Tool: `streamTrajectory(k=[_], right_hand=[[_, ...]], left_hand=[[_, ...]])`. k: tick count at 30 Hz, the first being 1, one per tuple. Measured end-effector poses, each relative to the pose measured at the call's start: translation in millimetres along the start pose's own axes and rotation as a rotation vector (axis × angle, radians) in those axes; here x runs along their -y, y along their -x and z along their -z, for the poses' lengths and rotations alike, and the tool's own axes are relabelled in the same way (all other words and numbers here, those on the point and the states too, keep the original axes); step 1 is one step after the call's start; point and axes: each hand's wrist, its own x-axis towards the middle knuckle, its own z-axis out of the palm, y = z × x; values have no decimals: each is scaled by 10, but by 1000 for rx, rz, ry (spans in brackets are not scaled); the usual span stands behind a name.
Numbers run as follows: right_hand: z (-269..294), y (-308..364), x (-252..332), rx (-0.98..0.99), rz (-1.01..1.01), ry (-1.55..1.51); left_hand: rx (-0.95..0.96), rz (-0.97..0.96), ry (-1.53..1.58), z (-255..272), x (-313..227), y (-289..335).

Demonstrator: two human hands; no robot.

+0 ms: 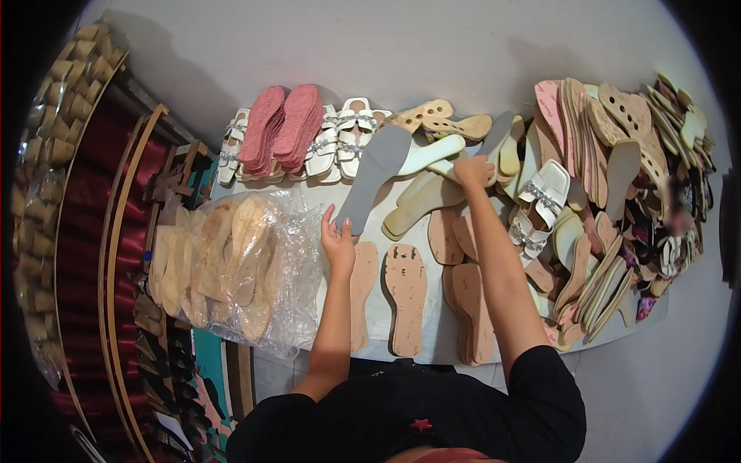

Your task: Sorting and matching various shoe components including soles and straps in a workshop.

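A grey shoe insole (378, 170) slants across the middle of the table. My left hand (338, 241) holds its narrow lower end between thumb and fingers. Farther right, my right hand (473, 171) is closed among pale cream-green insoles (424, 204); what its fingers grip is hidden. Another pale insole (436, 153) lies just left of that hand. Nearer me are a tan insole (364, 297) and a tan sole with dark marks at its toe (405, 301). More tan soles (471, 309) lie stacked beneath my right forearm.
White strappy sandals (355, 135) and stacked red insoles (262, 131) stand along the back wall. Clear plastic bags (255, 262) with beige soles cover the left. At right, a white sandal (540, 201) lies by heaped soles (598, 139). A wooden rack (116, 224) stands far left.
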Motion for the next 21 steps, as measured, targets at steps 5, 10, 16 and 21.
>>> streamTrajectory(k=[5, 10, 16, 21], right_hand=[[-129, -228, 82, 75, -38, -45], [-290, -549, -165, -51, 18, -69], [-78, -504, -167, 16, 137, -49], [-4, -787, -283, -251, 122, -473]], left_hand=[[-22, 76, -121, 350, 12, 62], [150, 374, 53, 600, -124, 179], [319, 548, 239, 687, -336, 457], [442, 308, -70, 680, -157, 634]])
